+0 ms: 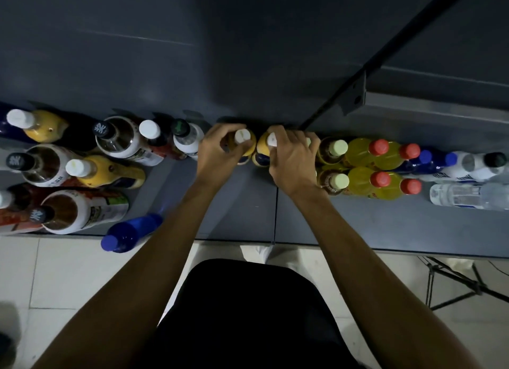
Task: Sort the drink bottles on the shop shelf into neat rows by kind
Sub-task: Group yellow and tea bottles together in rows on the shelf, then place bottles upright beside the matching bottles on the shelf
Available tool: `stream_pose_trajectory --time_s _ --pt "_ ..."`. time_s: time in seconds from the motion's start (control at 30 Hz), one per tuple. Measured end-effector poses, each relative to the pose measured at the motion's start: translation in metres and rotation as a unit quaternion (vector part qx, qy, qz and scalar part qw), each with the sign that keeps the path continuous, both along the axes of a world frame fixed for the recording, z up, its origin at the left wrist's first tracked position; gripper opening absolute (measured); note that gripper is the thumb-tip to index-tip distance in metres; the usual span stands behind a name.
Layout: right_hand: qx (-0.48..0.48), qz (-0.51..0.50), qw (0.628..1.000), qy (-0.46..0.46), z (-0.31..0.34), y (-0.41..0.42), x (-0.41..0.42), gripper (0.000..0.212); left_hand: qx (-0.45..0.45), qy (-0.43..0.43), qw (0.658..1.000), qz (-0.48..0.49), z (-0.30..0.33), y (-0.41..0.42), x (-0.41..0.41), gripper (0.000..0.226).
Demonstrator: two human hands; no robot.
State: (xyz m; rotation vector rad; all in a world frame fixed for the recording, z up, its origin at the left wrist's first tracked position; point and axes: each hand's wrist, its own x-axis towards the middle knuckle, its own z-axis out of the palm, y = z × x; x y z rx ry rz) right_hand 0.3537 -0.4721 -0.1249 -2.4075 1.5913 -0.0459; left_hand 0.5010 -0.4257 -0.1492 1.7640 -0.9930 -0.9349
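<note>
Two white-capped yellow bottles are being held upright, side by side, at the back edge of the grey shelf (358, 225), near its middle. The left bottle (242, 145) is being gripped around its neck by the curled fingers of the left hand (220, 154); the right bottle (265, 148) is being gripped likewise by the right hand (292, 159). Just beside the right hand, green-capped bottles (338, 148), red-capped yellow bottles (378, 148) and blue-capped bottles (425, 156) are being kept in rows toward the right end. Mixed bottles are being left unsorted at the left end, a blue bottle (129, 232) at the front edge.
</note>
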Motion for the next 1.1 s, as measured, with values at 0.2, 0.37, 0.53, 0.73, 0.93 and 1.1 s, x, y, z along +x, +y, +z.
stream_pose_trajectory --time_s 0.2,0.37,0.53,0.73,0.93,1.1 --pt "0.030 -0.014 0.999 0.006 0.001 0.005 -0.003 0.054 -0.013 -0.015 1.000 -0.003 0.000 0.010 -0.003 0.036" --pt "-0.028 -0.011 0.996 -0.080 0.012 0.034 0.004 0.052 -0.047 -0.024 0.998 -0.015 0.006 0.037 -0.012 0.051" --pt "0.076 0.020 0.970 -0.230 0.017 0.074 0.005 0.038 -0.059 -0.045 0.997 0.013 0.024 0.094 -0.021 0.044" --pt "0.410 -0.119 0.799 -0.424 0.045 0.131 -0.005 0.034 0.004 0.075 0.993 0.092 0.065 0.163 -0.029 0.027" --pt "0.429 -0.044 0.789 -0.438 0.057 0.185 -0.019 0.036 -0.006 0.090 0.989 0.117 0.094 0.230 -0.035 0.022" --pt "0.416 -0.005 0.806 -0.421 0.071 0.203 -0.010 0.032 -0.040 0.013 0.992 0.118 0.101 0.272 -0.024 0.024"
